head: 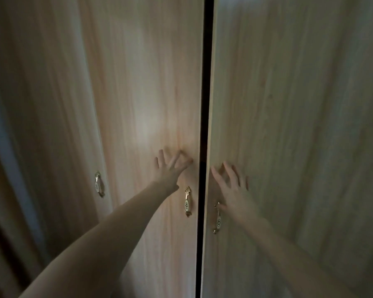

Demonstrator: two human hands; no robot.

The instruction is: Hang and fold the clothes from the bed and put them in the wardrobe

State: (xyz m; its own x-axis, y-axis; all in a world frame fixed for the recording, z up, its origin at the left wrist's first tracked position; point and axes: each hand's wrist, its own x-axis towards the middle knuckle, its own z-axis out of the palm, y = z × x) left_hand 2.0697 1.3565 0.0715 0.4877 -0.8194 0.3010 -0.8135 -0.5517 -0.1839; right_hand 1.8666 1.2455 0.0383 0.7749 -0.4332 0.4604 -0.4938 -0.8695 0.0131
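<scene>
Two light wooden wardrobe doors fill the view, the left door (142,93) and the right door (289,104), with a narrow dark gap (205,125) between them. My left hand (170,168) lies flat with spread fingers against the left door, just above its brass handle (187,202). My right hand (230,188) presses with straight, spread fingers on the right door near its edge, partly covering that door's brass handle (217,220). No clothes or bed show in this view.
A third wardrobe door (41,104) stands further left with its own brass handle (99,184). A dark strip runs along the far left edge. The room is dim.
</scene>
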